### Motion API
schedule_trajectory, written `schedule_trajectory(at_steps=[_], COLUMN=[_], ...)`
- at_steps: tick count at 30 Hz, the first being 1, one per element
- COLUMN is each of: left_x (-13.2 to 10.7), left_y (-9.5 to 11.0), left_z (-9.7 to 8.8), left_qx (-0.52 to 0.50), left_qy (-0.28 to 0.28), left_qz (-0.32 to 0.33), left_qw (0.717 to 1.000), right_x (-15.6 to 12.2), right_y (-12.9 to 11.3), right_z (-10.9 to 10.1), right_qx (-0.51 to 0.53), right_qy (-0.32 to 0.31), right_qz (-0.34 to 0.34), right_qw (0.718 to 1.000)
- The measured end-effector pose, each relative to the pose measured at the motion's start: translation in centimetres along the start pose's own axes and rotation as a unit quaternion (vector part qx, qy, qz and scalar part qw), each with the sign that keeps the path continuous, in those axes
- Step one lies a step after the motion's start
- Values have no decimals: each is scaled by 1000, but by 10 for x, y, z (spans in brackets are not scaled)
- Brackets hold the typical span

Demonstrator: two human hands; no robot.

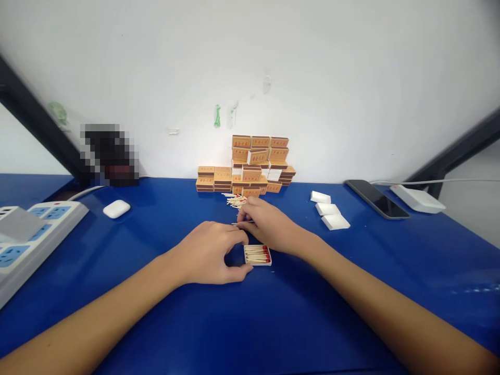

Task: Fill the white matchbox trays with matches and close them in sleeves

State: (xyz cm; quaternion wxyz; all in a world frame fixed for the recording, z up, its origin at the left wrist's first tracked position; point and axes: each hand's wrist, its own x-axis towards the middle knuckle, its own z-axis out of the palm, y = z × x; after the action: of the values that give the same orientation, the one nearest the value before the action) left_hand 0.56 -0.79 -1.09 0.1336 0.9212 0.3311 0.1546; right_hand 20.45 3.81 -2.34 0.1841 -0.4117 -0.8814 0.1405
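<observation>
A small white matchbox tray (258,264) lies on the blue table, filled with red-tipped matches (257,253) whose heads point right. My left hand (211,252) grips the tray at its left end, thumb at the near corner and fingers at the far corner. Just beyond the tray, my right hand (265,221) is closed in a pinch. A thin pale match (234,224) pokes out to the left of its fingertips; the rest of it is hidden. Behind that hand, loose matches (235,200) lie in a heap, partly covered by the fingers.
Stacked orange matchboxes (252,172) stand against the wall. Right of them lie white box pieces (328,209), a phone (377,199) and a white device with a cable (417,199). At left are a white earbud case (116,209) and a power strip (47,224).
</observation>
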Motion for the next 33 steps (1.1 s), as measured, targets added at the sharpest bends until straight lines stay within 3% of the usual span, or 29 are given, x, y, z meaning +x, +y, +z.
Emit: schedule_trajectory(at_steps=[6,13,19,27,33], left_x=[0,2,2,2,2], left_y=[-1,-5,-7,-8,-9], left_z=[-2,-2,-2,-2,-2], left_qx=[7,14,13,9,15], left_qy=[6,13,14,14,13], left_qz=[6,-25,-39,-33,-32], left_qw=[1000,1000,999,999,999], right_x=[-14,-38,-47,-49,-45], right_y=[-1,6,-16,-16,-12], right_z=[-18,-49,-38,-34,-33], right_qx=[-51,31,25,-18,-38], right_qy=[-56,-24,-94,-69,-48], right_qz=[21,47,23,-21,-14], right_qw=[997,998,995,997,998])
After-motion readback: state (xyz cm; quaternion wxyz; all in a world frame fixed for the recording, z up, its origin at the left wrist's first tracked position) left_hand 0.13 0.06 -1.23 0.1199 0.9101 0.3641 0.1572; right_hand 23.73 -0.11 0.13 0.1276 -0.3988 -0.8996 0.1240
